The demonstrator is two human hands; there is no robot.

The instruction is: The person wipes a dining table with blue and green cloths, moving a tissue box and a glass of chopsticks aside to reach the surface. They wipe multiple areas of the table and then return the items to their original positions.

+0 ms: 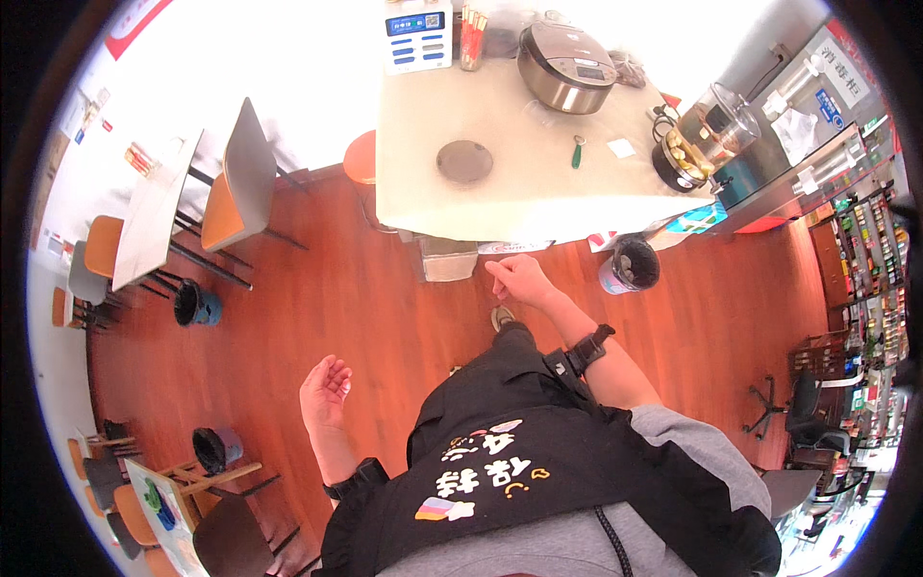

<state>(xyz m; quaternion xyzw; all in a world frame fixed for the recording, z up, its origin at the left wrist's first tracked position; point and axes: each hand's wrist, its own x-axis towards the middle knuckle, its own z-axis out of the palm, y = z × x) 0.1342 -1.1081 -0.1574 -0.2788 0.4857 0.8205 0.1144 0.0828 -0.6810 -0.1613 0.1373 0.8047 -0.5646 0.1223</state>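
Observation:
My left hand (326, 395) hangs over the wooden floor, away from any furniture, palm turned up and fingers loosely bent. Nothing shows in it. Nearer the table, my right hand (523, 281) has its fingers curled in, and I see no object between them. It appears just short of the front edge of a cloth-covered table (497, 209). On that table lie a round grey mat or plate (464, 161) and a small tool with a green handle (577, 153), perhaps a peeler. Behind them stands a closed rice cooker (567, 68).
A glass beverage dispenser (710, 133) with pale chunks occupies the table's right end; a chopstick cup (472, 43) stands at the back. Below are a box (448, 261) and a lined bin (629, 265). Chairs (238, 180) and a dining table (159, 209) line the left; stocked shelves (865, 252) the right.

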